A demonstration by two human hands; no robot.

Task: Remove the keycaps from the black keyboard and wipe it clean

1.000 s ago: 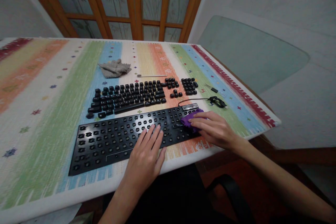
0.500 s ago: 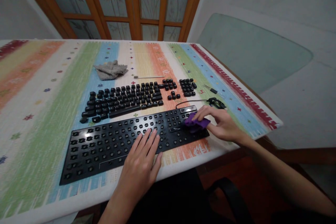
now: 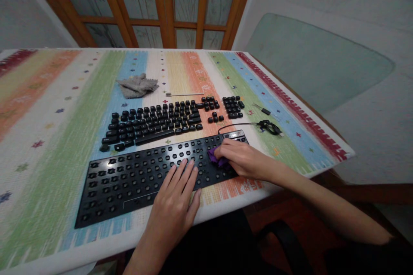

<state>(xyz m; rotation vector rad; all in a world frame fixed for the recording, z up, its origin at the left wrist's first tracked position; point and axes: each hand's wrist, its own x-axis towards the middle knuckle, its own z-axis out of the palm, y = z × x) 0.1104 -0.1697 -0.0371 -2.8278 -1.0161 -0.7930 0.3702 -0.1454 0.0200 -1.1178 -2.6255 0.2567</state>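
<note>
A black keyboard base (image 3: 129,180) with its keycaps off lies aslant near the table's front edge. My left hand (image 3: 176,200) rests flat on its lower middle, fingers stretched out. Bunched in my right hand (image 3: 240,157) is a purple cloth (image 3: 217,159), pressed against the right part of the base; the fingers are closed on it and hide some of it. Just behind the base, the removed black keycaps (image 3: 155,122) are laid out in keyboard order, with the long spacebar (image 3: 155,137) in the front row.
A crumpled grey cloth (image 3: 138,86) and a thin brush (image 3: 183,94) lie behind the keycaps. To the right are a coiled cable (image 3: 270,127) and a small dark tool (image 3: 265,111). The striped tablecloth (image 3: 58,159) covers the table. Wood-framed glass doors (image 3: 138,0) stand beyond.
My right hand has slid left along the keyboard base with the purple cloth, uncovering the coiled cable. My left hand stays in place on the base.
</note>
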